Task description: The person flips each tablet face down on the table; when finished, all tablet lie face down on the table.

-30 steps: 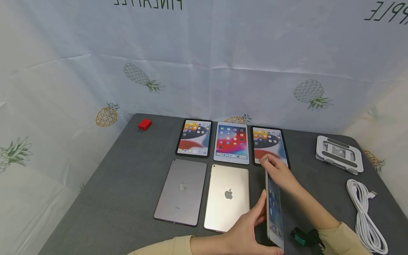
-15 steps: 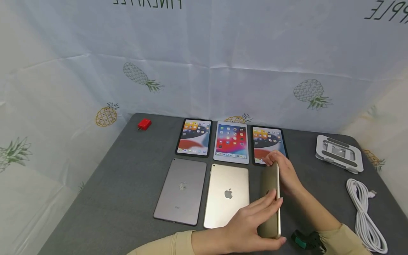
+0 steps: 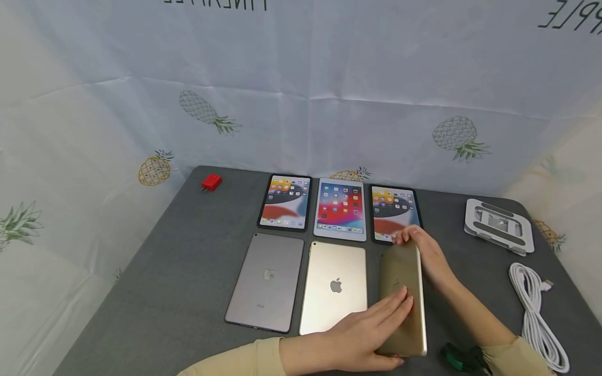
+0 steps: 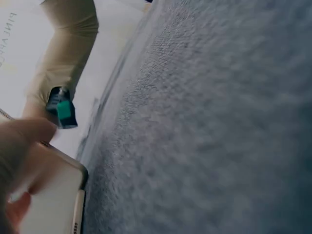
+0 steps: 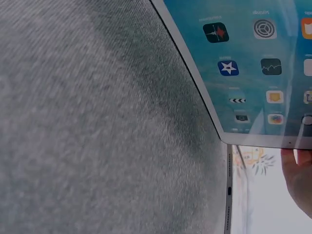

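Observation:
A gold-backed tablet (image 3: 400,292) stands on its long edge, tilted, at the right end of the front row. In the right wrist view its lit screen (image 5: 248,63) shows teal with app icons. My right hand (image 3: 425,256) grips the tablet at its far short edge. Flat against its back lie the straight fingers of my left hand (image 3: 362,331), the thumb near the bottom edge. Beside it a gold tablet (image 3: 334,284) and a grey tablet (image 3: 265,282) lie face down. The left hand's thumb contact is hard to make out.
Behind are three face-up tablets: a black-framed one (image 3: 284,202), a white-framed one (image 3: 340,209) and another black-framed one (image 3: 395,209). A red charger plug (image 3: 211,182) lies far left. At right are a folded stand (image 3: 498,225) and a coiled white cable (image 3: 536,313).
The tablet, on edge with its screen showing to the head camera, has turned so its gold back shows and leans over more. My left fingers have moved onto the back; my right hand keeps its grip.

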Demonstrator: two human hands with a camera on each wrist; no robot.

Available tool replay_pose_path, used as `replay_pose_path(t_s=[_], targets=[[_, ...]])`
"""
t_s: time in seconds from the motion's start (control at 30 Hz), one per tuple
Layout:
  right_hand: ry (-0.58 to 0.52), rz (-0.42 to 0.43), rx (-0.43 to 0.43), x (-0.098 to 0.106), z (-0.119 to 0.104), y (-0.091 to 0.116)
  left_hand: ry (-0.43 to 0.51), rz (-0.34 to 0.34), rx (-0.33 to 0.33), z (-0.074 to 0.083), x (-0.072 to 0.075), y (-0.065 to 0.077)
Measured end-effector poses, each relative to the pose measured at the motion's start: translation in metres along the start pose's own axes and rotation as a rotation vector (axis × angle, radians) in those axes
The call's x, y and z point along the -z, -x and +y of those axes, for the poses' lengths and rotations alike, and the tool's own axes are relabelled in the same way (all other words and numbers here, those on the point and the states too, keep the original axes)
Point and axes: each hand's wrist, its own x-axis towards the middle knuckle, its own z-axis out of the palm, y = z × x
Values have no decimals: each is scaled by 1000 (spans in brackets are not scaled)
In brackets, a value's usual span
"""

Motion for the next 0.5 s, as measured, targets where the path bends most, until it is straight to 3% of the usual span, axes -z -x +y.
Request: replay_pose_path(t_s=[0.1, 0.2, 0.5], targets=[[53, 23, 6, 6, -1, 3, -12, -115, 50, -4, -2, 4], [108, 81, -45, 11, -3, 8, -59, -189, 85, -7, -3, 6], [261, 262, -268, 26, -2, 26, -192, -233, 69, -8, -7, 6]])
